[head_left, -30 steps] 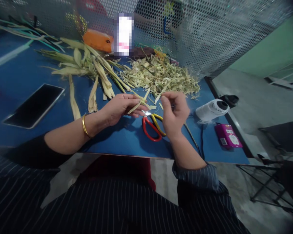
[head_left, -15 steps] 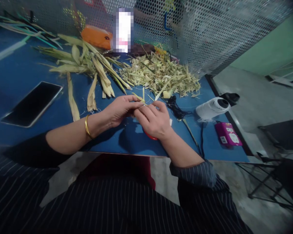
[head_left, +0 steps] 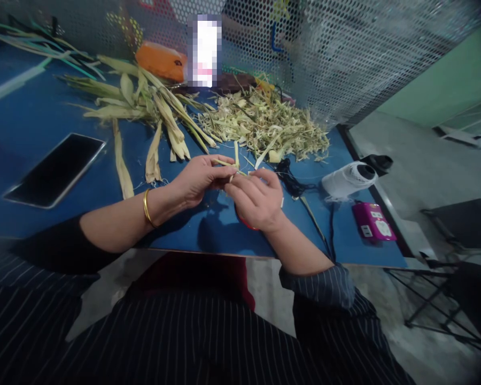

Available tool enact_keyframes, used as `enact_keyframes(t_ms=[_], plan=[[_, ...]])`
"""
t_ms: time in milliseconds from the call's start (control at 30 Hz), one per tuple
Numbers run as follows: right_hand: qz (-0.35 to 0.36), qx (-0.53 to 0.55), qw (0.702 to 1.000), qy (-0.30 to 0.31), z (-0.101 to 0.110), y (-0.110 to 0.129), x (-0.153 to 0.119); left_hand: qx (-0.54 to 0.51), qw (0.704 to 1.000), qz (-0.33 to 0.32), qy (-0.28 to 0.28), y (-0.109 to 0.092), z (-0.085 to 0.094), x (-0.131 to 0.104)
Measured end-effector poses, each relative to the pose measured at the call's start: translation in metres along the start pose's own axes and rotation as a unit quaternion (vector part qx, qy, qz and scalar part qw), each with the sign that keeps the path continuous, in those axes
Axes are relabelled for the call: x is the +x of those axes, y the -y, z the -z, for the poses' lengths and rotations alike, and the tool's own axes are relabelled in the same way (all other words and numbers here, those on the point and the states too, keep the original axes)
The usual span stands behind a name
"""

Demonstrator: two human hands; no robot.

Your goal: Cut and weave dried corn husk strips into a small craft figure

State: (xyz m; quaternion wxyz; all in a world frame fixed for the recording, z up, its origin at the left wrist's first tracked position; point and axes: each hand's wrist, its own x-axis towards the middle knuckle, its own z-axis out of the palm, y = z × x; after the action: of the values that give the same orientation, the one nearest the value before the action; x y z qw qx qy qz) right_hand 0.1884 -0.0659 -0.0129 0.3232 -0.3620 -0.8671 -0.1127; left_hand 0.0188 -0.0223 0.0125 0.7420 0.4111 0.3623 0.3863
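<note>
Yellowish, pinched as thin husk strips [head_left: 236, 154] by the left hand [head_left: 197, 179], met by curled fingers of the right hand [head_left: 254, 199] with grip hidden from view, above the blue table [head_left: 234, 240], near shredded husk [head_left: 270, 125].

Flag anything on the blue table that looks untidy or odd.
The black strands beside the right hand lie in a loose, tangled clump, unlike the wound spool of white thread. Nothing looks clearly damaged.

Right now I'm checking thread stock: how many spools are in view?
2: a white spool at the right of the table, and a black spool, partly hidden behind it. Others may be hidden.
</note>
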Motion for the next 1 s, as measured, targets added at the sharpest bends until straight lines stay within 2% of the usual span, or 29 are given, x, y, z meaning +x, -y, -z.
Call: enact_keyframes(t_ms=[100, 167, 300, 400, 533, 700, 867, 1000], plan=[[-0.093, -0.047, 0.99, -0.096, 0.005, -0.002, 0.004, 0.01, 1.0, -0.007, 0.008, -0.006, 0.003, 0.0], [-0.151, -0.059, 0.981, -0.109, 0.007, -0.004, 0.007, 0.021, 1.0, -0.007, 0.007, -0.01, 0.004, 0.0], [-0.184, 0.013, 0.982, -0.044, 0.006, -0.007, 0.01, 0.064, 0.998, -0.015, -0.006, -0.012, 0.005, -0.001], [-0.196, 0.073, 0.978, -0.014, 0.004, -0.005, 0.011, 0.096, 0.995, -0.022, 0.005, -0.009, 0.006, 0.0], [-0.248, 0.178, 0.952, 0.033, 0.004, 0.0, 0.013, 0.097, 0.995, -0.015, -0.002, -0.005, 0.007, 0.001], [-0.308, 0.308, 0.899, 0.052, 0.005, -0.001, 0.015, 0.124, 0.992, -0.017, -0.006, -0.007, 0.003, -0.001], [-0.298, 0.344, 0.888, 0.066, 0.01, -0.003, 0.016, 0.162, 0.986, -0.022, -0.006, -0.01, 0.001, -0.003], [-0.293, 0.38, 0.875, 0.061, 0.014, -0.003, 0.017, 0.154, 0.988, -0.02, 0.005, -0.012, 0.003, -0.001]])
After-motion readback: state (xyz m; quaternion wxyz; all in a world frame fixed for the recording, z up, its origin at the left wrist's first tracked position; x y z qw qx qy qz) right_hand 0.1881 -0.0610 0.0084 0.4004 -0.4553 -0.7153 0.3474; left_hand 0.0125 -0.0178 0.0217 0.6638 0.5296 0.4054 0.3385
